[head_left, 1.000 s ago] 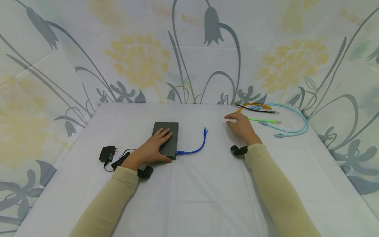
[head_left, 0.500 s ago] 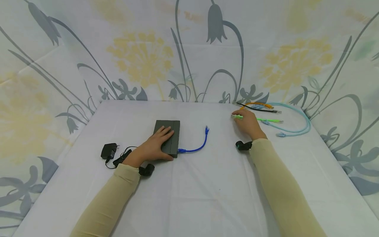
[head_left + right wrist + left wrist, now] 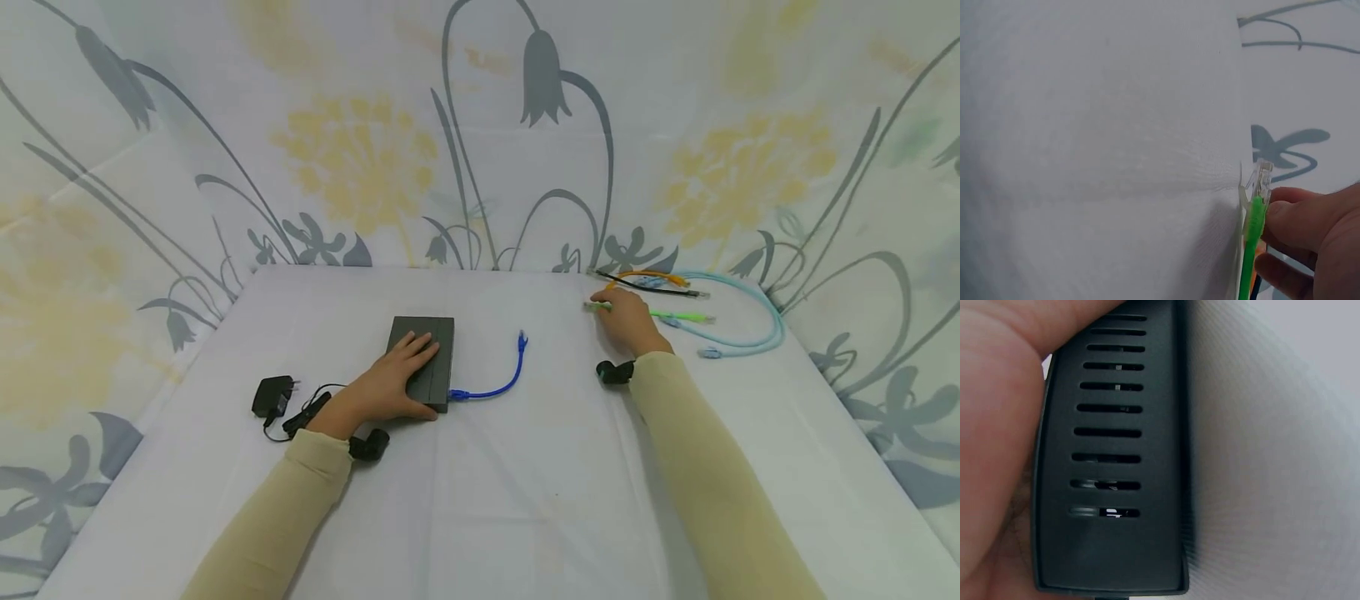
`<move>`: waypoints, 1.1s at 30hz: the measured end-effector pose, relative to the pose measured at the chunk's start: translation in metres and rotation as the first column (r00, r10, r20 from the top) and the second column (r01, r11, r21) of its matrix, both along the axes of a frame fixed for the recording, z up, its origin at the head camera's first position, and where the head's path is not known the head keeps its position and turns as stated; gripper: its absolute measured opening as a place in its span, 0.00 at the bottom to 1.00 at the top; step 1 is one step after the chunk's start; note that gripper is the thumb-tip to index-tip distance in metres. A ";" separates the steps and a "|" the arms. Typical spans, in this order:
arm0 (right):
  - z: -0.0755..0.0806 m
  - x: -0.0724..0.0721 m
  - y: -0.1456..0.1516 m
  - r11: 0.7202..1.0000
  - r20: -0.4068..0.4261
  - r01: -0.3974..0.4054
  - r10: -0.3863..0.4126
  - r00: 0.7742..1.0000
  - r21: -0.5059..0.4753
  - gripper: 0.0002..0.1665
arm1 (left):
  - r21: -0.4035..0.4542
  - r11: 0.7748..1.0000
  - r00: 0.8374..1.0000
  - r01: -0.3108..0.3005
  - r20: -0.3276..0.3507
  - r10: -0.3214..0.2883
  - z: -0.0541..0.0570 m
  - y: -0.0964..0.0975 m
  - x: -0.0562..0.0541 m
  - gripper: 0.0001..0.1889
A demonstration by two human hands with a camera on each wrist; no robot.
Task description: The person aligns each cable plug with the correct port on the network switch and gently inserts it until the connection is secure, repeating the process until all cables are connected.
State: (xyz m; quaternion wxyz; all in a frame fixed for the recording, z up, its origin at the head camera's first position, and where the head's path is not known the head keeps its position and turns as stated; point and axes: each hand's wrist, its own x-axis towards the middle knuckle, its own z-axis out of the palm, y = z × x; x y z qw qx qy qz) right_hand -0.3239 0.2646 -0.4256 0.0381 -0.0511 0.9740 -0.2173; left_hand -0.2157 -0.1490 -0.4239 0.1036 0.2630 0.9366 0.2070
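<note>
My left hand (image 3: 386, 383) rests on a dark grey network box (image 3: 437, 367), fingers spread across its top and thumb along the near side. In the left wrist view the vented side of the box (image 3: 1110, 544) fills the middle, with part of the hand (image 3: 997, 425) at left. A short blue Ethernet cable (image 3: 491, 392) runs from the box's right side, its other plug free on the table. My right hand (image 3: 630, 321) pinches a short green Ethernet cable (image 3: 686, 317) near one clear plug. The right wrist view shows thumb and fingers beside the green plug boot (image 3: 1255, 219).
A black power adapter (image 3: 272, 395) with its cord lies left of the box. Beyond the right hand lie a black cable (image 3: 652, 288), an orange cable (image 3: 675, 279) and light blue cable (image 3: 772, 321). A patterned cloth backdrop (image 3: 480, 167) rises behind the white table (image 3: 487, 517).
My right hand has shifted slightly right and down onto the green Ethernet cable, and its fingers have closed near one plug. My left hand stays on the box.
</note>
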 end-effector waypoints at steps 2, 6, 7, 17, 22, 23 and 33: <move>-0.001 -0.001 -0.001 1.000 0.000 -0.011 0.011 1.000 0.022 0.23 | 0.002 1.000 1.000 -0.004 -0.006 0.004 0.000 -0.001 0.002 0.58; 0.000 -0.003 0.000 0.997 0.012 -0.019 0.018 1.000 0.070 0.23 | 0.001 1.000 1.000 0.001 -0.012 -0.001 0.000 -0.001 0.002 0.58; 0.000 -0.003 0.000 0.997 0.015 -0.020 0.019 1.000 0.079 0.23 | 0.000 1.000 1.000 0.002 -0.012 -0.002 0.000 -0.001 0.002 0.58; 0.002 -0.002 -0.002 0.997 0.026 -0.008 0.006 1.000 0.075 0.20 | 0.010 1.000 1.000 -0.005 0.001 0.005 0.000 -0.001 0.004 0.57; 0.000 -0.005 -0.002 0.995 0.024 -0.008 0.006 1.000 0.099 0.20 | 0.013 1.000 1.000 -0.008 0.001 0.008 -0.001 -0.001 0.004 0.57; 0.000 -0.006 -0.001 0.994 0.020 -0.014 0.012 1.000 0.111 0.20 | 0.012 1.000 1.000 -0.009 0.001 0.009 -0.001 -0.001 0.004 0.57; 0.008 -0.003 -0.004 0.985 -0.040 -0.074 0.081 0.996 0.156 0.19 | 0.007 1.000 1.000 -0.010 -0.004 0.010 -0.001 -0.001 0.002 0.58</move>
